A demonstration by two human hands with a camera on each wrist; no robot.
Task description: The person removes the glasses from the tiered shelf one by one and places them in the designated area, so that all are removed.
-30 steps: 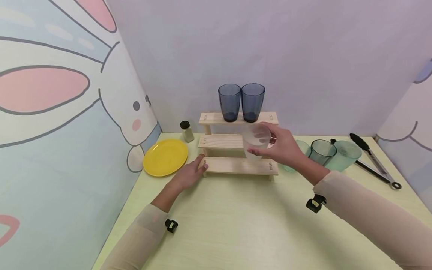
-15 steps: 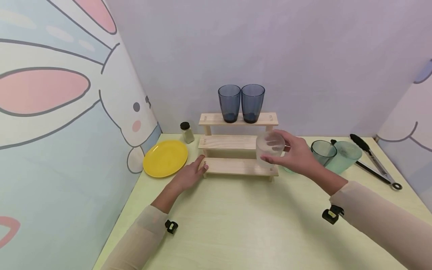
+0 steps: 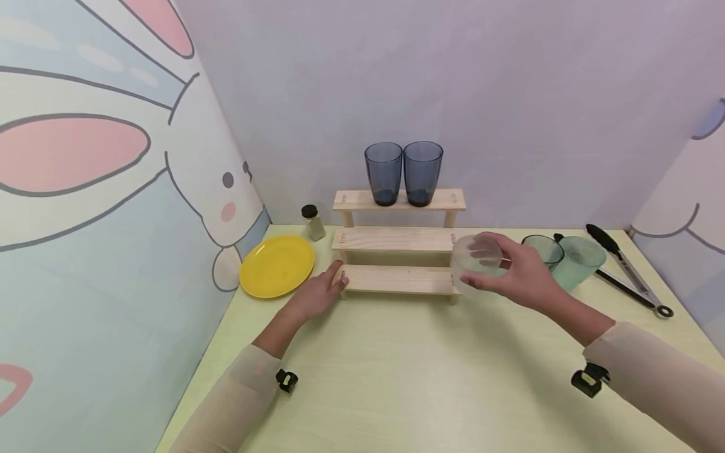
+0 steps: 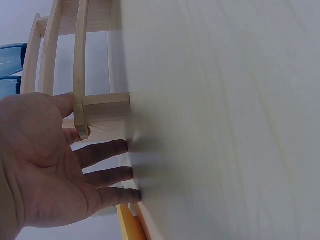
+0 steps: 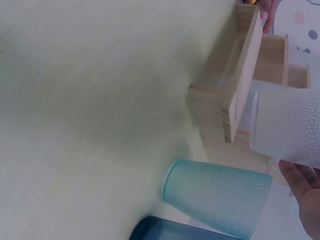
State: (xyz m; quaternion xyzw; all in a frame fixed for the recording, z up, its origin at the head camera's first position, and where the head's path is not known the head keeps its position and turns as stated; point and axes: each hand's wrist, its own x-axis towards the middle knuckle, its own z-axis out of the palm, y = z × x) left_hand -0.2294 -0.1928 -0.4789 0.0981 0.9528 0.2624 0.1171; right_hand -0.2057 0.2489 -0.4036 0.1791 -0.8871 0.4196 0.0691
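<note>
In the head view, my right hand (image 3: 523, 270) holds a clear frosted glass (image 3: 469, 267) upright in the air at the right end of a three-step wooden rack (image 3: 396, 239). The right wrist view has the same frosted glass (image 5: 290, 127) above a green textured glass (image 5: 217, 197) on the table. My left hand (image 3: 311, 296) is at the left end of the rack's lowest step. Seen from the left wrist, thumb and forefinger of the left hand (image 4: 45, 165) pinch that step's end, while the other fingers stretch down to the table.
Two blue glasses (image 3: 403, 173) stand on the top step. Right of the rack are a dark glass (image 3: 545, 248), a green glass (image 3: 580, 258) and tongs (image 3: 629, 267). A yellow plate (image 3: 277, 267) and a black-capped jar (image 3: 313, 223) are at left.
My right hand has carried the frosted glass rightward and slightly down, from in front of the rack to its right end. The left hand has stayed in place.
</note>
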